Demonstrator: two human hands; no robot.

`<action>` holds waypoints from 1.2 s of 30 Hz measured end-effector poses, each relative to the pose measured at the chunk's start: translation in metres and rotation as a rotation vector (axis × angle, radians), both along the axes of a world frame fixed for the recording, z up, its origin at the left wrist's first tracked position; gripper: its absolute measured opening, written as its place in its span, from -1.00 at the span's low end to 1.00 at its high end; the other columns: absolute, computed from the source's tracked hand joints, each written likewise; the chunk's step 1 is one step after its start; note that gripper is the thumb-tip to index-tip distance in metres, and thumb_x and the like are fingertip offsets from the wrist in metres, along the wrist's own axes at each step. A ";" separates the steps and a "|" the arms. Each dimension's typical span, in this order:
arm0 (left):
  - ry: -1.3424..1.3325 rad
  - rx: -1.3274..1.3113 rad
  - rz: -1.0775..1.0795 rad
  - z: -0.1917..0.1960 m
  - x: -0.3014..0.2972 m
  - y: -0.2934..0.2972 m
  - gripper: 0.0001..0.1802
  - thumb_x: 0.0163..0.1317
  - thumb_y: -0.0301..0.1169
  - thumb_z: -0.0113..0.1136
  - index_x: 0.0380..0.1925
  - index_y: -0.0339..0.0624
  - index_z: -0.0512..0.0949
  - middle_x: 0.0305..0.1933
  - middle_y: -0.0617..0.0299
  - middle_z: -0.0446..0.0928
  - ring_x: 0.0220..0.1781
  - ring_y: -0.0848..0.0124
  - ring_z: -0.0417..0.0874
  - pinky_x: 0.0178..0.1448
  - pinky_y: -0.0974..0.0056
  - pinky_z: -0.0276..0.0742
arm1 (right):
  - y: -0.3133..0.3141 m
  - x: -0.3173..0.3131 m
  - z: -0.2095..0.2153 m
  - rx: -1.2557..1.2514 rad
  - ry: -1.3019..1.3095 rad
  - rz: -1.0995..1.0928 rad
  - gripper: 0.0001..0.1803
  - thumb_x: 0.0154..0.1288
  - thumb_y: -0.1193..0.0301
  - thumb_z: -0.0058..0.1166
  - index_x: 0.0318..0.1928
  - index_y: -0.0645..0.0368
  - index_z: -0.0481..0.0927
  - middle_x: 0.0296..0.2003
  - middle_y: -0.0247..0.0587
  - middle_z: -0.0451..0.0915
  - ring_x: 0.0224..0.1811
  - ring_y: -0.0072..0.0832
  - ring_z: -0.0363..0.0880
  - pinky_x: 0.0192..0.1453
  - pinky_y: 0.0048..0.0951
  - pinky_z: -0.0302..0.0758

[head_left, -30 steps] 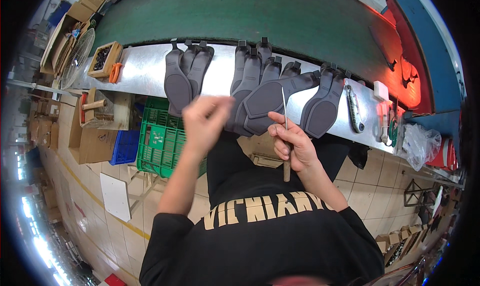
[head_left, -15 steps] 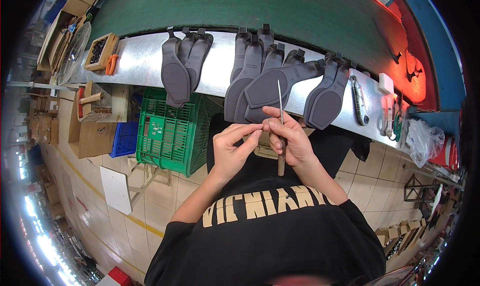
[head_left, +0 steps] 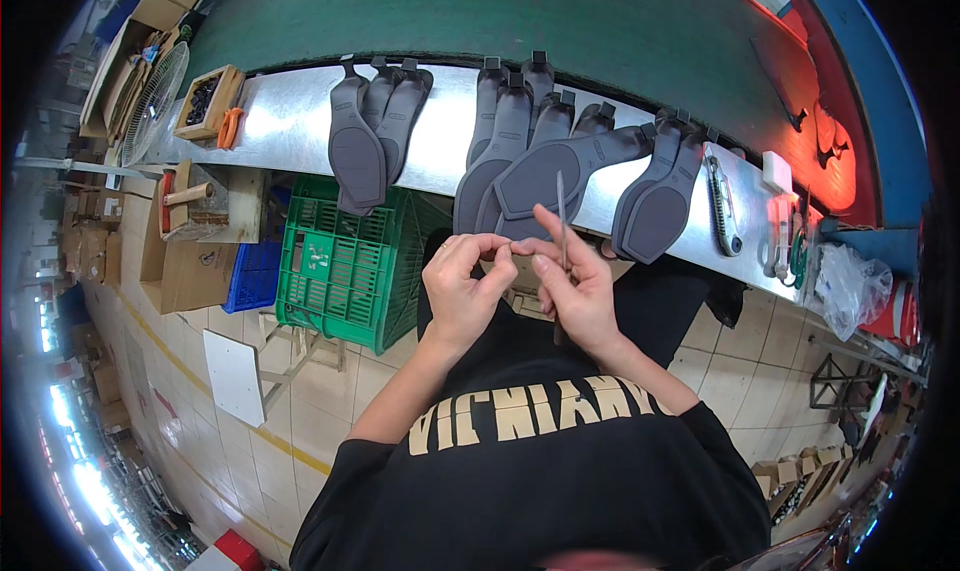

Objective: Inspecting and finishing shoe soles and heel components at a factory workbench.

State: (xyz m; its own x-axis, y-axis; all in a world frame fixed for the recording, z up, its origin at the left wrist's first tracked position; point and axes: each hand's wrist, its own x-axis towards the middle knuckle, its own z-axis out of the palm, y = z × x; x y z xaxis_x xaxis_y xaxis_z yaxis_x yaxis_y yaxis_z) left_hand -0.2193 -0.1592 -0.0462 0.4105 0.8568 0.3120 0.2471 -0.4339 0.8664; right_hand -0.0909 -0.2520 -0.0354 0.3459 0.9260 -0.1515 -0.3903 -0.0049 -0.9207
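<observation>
My right hand (head_left: 581, 296) holds a thin pointed metal tool (head_left: 561, 196) with a slim handle, its tip pointing away from me. Its kind is unclear. The index finger is raised beside the shaft, and the thumb lies apart from the fingertips. My left hand (head_left: 467, 283) is closed in a pinch, its fingertips meeting those of the right hand; anything between them is too small to make out. Just beyond both hands, a dark grey high-heeled shoe sole (head_left: 541, 179) lies across several similar soles on the metal bench (head_left: 290, 106).
More heeled soles lie at left (head_left: 357, 161) and right (head_left: 655, 216). A box cutter (head_left: 722, 211) and green-handled scissors (head_left: 798, 256) are on the right. A wooden box (head_left: 208, 101) of small dark parts stands far left, above a green crate (head_left: 335, 266).
My right thumb has moved back from the fingertips, and the tool's handle is more hidden. My left fingers are more curled. The whole view has shifted slightly.
</observation>
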 end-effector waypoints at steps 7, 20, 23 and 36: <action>0.090 0.099 0.023 -0.004 0.001 0.003 -0.94 0.15 -0.57 0.26 -0.36 -0.34 0.60 -0.39 0.19 0.57 -0.40 0.46 0.58 -0.31 0.38 0.52 | -0.001 -0.004 -0.001 -0.012 0.070 0.037 -0.45 0.52 0.55 -0.15 0.47 0.16 0.21 0.06 -0.16 0.64 -0.60 -0.80 0.38 -0.55 -0.76 0.32; -0.009 -0.104 -0.269 0.017 -0.013 -0.008 -0.96 0.15 -0.60 0.18 -0.39 -0.32 0.52 -0.36 0.17 0.52 -0.34 0.38 0.57 -0.19 0.32 0.50 | 0.001 0.017 -0.021 -0.096 0.590 0.063 -0.49 0.55 0.38 -0.14 0.45 0.09 0.26 -0.13 -0.17 0.64 -0.62 -0.68 0.41 -0.59 -0.66 0.35; -0.051 -0.124 -0.307 0.027 -0.014 -0.012 -0.96 0.17 -0.59 0.18 -0.36 -0.32 0.55 -0.36 0.17 0.56 -0.32 0.38 0.58 -0.17 0.33 0.49 | 0.000 0.024 -0.030 -0.117 0.650 0.046 -0.49 0.55 0.38 -0.14 0.45 0.07 0.26 -0.14 -0.19 0.63 -0.62 -0.68 0.41 -0.59 -0.66 0.34; 0.031 -0.091 -0.157 0.014 -0.008 -0.010 -0.88 0.14 -0.57 0.36 -0.29 -0.33 0.71 -0.34 0.15 0.69 -0.32 0.41 0.65 -0.19 0.37 0.54 | -0.002 0.024 -0.032 -0.087 0.762 0.087 -0.48 0.54 0.35 -0.14 0.45 0.09 0.24 -0.06 -0.20 0.59 -0.58 -0.68 0.40 -0.60 -0.63 0.32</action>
